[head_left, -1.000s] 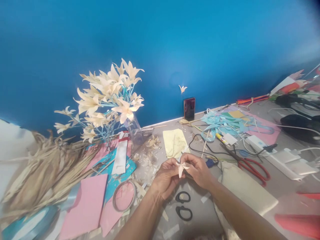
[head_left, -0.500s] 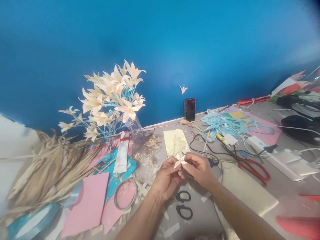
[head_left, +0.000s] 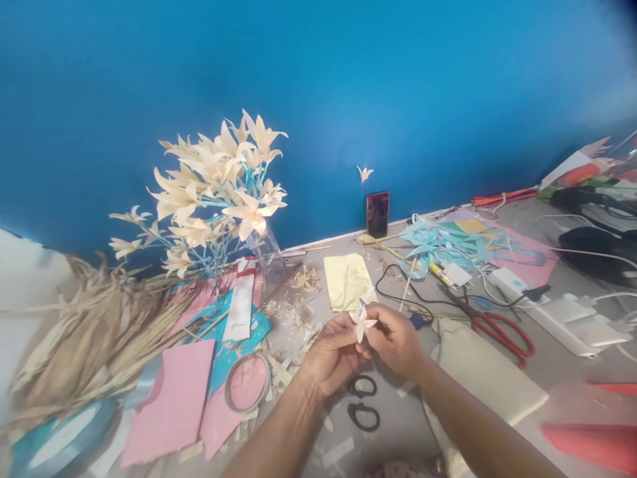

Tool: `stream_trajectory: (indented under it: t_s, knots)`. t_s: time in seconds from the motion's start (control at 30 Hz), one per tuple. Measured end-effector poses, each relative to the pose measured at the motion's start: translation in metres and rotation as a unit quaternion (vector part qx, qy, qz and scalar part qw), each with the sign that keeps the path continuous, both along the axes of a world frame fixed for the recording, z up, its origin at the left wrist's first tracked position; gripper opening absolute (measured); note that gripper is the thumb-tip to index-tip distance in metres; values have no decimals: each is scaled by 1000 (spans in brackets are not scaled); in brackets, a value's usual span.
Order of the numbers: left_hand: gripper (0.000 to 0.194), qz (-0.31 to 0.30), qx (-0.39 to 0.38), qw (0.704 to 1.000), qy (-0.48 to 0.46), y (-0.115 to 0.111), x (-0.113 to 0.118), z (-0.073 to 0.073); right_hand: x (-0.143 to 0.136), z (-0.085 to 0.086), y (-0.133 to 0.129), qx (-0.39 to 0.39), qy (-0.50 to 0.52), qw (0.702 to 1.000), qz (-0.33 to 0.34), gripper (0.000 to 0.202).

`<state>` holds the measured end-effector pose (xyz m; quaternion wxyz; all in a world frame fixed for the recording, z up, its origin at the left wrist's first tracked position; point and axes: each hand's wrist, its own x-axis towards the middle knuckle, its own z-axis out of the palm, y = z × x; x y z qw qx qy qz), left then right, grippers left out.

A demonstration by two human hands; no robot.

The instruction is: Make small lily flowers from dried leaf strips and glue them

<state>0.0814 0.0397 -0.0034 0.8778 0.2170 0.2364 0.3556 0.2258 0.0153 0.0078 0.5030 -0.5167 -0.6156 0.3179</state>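
Landmark: the yellow sheet, lying on the worktop in front of the blue wall.
Flower in hand: a small cream flower with pointed petals, held up just on the near side of the yellow sheet, towards its right corner.
Left hand: the left hand is nearer the person than the yellow sheet; its thumb and fingers are pinched narrow on the small cream flower from the left.
Right hand: the right hand, to the near right of the yellow sheet, has its fingers closed on the same flower from the other side, partly hidden by the petals.
Black scissors: black scissor handles lie on the near side of the yellow sheet, below the hands; where the blades run cannot be made out.
Red scissors: red-handled scissors lie well to the right of the yellow sheet.
Bouquet: many cream flowers on blue stems stand to the left of the yellow sheet and beyond it.
Scraps: pale cuttings are strewn just left of the yellow sheet.
Tape: a tape roll lies to its near left.
Phone: a phone stands upright beyond it, near the wall.
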Motion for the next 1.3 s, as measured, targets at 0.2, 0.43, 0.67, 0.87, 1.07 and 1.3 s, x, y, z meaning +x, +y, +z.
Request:
stream_trajectory:
  t_s: [0.2,0.43,0.67,0.87,1.07,1.3]
  knots:
    - [29,17,44,998,49,1,0,2,-5,-2,-1,-122,121,985,22,6]
    - [24,79,94,988,97,0,3,7,1,-1,5,-95,95,990,-42,8]
    - [18,201,144,952,181,-3,8,5,-1,-8,3,-6,12,999,-48,9]
    - [15,199,158,948,191,-4,6,4,0,-8,2,-7,10,998,-65,6]
    - [18,139,153,970,128,-4,5,6,4,-10,-1,15,41,999,-9,4]
    - [15,139,199,956,163,-3,2,5,3,-5,1,10,101,995,21,9]
